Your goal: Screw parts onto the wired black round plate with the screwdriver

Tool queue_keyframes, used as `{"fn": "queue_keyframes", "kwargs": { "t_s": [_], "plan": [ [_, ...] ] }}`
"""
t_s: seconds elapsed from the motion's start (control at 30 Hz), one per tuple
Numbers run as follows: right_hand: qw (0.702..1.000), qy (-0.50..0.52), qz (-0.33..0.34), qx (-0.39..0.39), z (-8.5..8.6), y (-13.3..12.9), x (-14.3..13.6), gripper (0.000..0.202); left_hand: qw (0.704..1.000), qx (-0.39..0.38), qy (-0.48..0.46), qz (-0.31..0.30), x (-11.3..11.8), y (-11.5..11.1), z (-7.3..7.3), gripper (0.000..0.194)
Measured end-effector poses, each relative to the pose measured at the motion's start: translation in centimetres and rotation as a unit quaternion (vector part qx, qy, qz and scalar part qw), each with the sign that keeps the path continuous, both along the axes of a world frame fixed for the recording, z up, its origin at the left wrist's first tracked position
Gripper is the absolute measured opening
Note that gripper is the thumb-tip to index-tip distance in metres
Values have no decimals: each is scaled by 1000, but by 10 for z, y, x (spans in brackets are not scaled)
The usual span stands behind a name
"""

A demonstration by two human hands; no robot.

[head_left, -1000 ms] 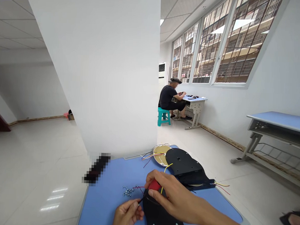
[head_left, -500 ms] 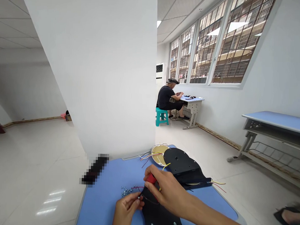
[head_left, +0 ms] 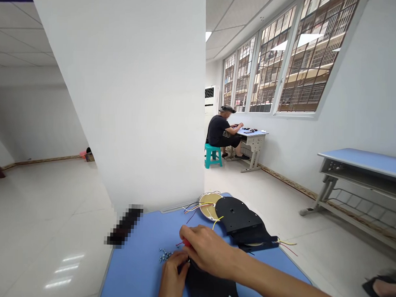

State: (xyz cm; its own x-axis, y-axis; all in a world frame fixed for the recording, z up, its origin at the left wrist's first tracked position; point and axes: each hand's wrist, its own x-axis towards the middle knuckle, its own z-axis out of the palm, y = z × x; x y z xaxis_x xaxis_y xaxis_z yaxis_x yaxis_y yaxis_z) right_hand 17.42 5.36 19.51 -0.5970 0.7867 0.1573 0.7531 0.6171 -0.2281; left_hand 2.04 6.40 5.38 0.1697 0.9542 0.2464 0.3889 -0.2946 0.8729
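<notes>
Both hands met over the near edge of the blue bench. My right hand was closed around a red-handled tool, only a sliver of red showing past my knuckles. My left hand pinched its fingertips at the edge of the black plate lying under both hands; I could not tell what they gripped. Just left of my hands lay a small heap of screws. Beyond my right hand sat a second black plate, overlapping a round gold disc with coloured wires.
</notes>
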Motion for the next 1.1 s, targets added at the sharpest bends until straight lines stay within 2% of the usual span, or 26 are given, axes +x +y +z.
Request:
{"fn": "queue_keyframes", "kwargs": {
  "t_s": [0.27,0.4,0.5,0.6,0.7,0.77,0.9,0.97,1.03,1.1],
  "plan": [
    [996,-64,58,14,13,10,-5,16,999,-10,16,50,0,-4,-20,26],
    [995,-94,31,31,15,11,-15,14,997,-34,35,52,-2,-3,-34,37],
    [995,-95,1,44,15,12,-17,23,998,-45,24,44,-4,-2,-43,40],
    [994,-90,35,55,15,15,-14,25,998,-45,16,32,-4,0,-49,42],
    [991,-107,45,66,15,18,-12,12,998,-50,19,31,-4,1,-51,45],
    [991,-110,25,72,16,18,-12,16,998,-50,13,34,-3,0,-50,45],
    [989,-118,67,64,17,17,-12,21,999,-40,13,21,-2,-1,-49,39],
    [987,-140,50,66,18,16,-12,17,999,-39,26,25,-2,-1,-49,40],
    [987,-144,17,72,18,16,-11,25,998,-35,33,28,-2,-1,-50,42],
    [989,-126,37,69,18,16,-10,25,999,-29,33,23,-3,-1,-50,42]
  ]
}}
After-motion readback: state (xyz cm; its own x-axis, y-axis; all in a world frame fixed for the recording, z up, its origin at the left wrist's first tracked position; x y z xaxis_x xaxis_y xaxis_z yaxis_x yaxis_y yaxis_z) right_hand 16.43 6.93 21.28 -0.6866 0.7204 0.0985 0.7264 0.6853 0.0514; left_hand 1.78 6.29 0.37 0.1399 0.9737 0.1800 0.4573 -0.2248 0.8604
